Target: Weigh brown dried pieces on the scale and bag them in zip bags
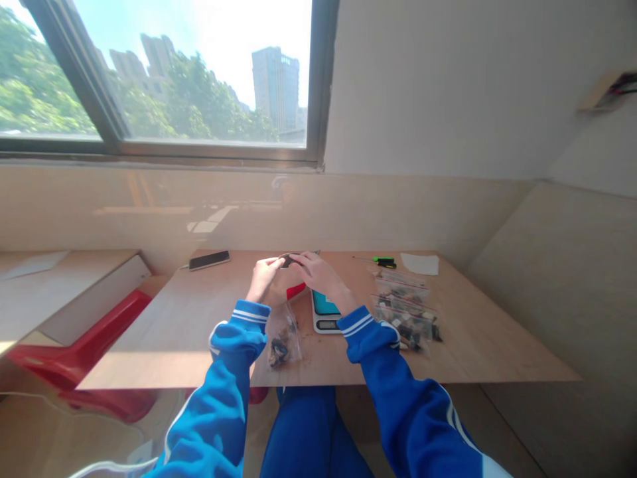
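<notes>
A small dark piece, too small to name, is held up between both hands above the table. My left hand pinches its left side, and my right hand has fingers closed on its right side. Below my right wrist sits a white kitchen scale with a blue-green top, partly covered by the hand. Something red lies just left of the scale. Nearer to me, a clear plastic bag with dark and brown bits inside rests under my left forearm.
Several clear zip bags of dark and pale pieces lie on the right. Behind them are screwdrivers and a white paper. A phone with a cable lies at the back left. A red stool stands left of the table.
</notes>
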The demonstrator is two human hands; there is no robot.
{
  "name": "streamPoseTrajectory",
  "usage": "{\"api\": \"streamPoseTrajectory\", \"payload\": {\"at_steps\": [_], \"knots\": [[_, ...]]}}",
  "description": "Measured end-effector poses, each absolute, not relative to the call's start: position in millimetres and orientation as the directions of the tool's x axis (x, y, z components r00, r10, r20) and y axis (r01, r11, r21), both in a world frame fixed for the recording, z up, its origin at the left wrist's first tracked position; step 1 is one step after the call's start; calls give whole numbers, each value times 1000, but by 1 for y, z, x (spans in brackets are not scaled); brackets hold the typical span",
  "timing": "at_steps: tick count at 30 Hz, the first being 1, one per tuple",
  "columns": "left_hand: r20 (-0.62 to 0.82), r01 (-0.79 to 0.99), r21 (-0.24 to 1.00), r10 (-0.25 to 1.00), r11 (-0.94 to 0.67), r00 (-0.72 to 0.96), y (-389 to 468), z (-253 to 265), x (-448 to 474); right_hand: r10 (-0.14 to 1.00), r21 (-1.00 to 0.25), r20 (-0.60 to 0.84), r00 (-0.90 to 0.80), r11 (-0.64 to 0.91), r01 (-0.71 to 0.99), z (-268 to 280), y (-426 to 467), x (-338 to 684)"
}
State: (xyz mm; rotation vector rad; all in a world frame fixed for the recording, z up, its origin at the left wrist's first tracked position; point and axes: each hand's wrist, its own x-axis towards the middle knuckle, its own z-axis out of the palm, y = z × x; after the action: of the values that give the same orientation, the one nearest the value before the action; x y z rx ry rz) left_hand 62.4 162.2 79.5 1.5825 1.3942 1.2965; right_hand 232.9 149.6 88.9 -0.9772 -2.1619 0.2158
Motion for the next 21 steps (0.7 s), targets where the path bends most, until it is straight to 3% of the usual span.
{"api": "streamPoseTrajectory", "payload": {"at_steps": [4,7,9,11,14,18,21], "knots": [[263,214,945,964,-249,-38,165,79,64,706,-388,567,-425,683,619,98,154,229],[279,183,949,955,-258,-103,162,73,61,665,-454,695,-275,701,550,92,144,229],[272,181,953,949,-243,-158,158,67,58,697,-518,700,-153,644,564,75,132,233],[259,193,957,942,-219,-216,152,58,54,804,-553,579,-137,510,659,50,120,237],[242,237,957,906,-166,-346,137,40,49,929,-495,301,-216,346,797,9,104,239],[162,322,947,851,9,-499,99,-3,44,935,-470,153,-320,353,809,-27,92,231],[76,425,897,904,122,-420,65,-38,42,917,-485,110,-383,386,785,-38,92,224]]}}
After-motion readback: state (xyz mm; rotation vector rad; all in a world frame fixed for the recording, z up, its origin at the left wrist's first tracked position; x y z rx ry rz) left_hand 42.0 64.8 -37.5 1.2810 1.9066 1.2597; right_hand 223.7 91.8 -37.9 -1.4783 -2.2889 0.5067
